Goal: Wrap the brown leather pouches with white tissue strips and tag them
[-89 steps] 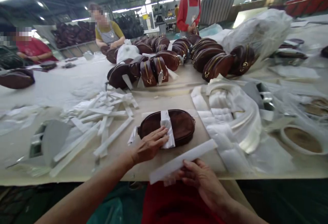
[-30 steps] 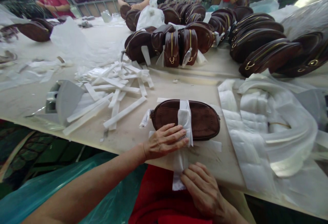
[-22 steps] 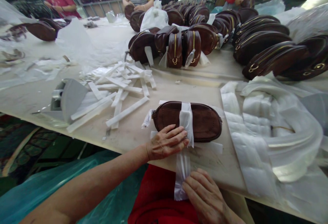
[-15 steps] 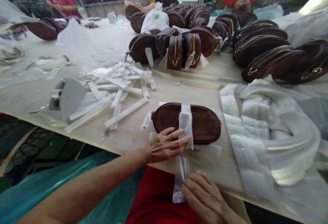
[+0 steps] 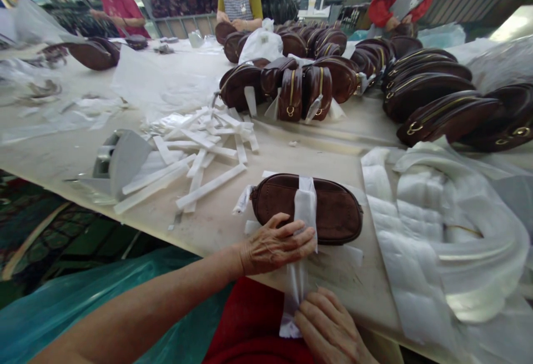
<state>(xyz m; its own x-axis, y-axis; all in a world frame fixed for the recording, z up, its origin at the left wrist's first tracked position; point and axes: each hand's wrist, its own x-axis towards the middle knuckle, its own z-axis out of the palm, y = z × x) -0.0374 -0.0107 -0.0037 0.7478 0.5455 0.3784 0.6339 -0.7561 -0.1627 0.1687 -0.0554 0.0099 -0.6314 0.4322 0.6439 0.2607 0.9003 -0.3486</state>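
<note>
A dark brown oval bag (image 5: 275, 200) lies flat near the table's front edge, with a white translucent strip (image 5: 306, 200) across its middle. My left hand (image 5: 277, 247) rests with fingers stretched over the strip and the bag's lower edge. Below it, a clear plastic strip (image 5: 293, 292) hangs past the table edge; whether it is one piece with the strip above is hidden under my fingers. My right hand (image 5: 331, 319) is closed on its lower part. A small plastic-wrapped piece (image 5: 242, 200) lies at the bag's left end.
Loose white strips (image 5: 212, 186) lie left of the bag beside a grey tape dispenser (image 5: 120, 164). A stack of translucent plastic sleeves (image 5: 387, 231) is on the right. Several brown bags (image 5: 433, 78) stand farther back. Other people (image 5: 241, 0) work across the table.
The whole view has shifted slightly, so things appear a little lower and farther right. My hands keep nearly the same places on the bag and the plastic strip.
</note>
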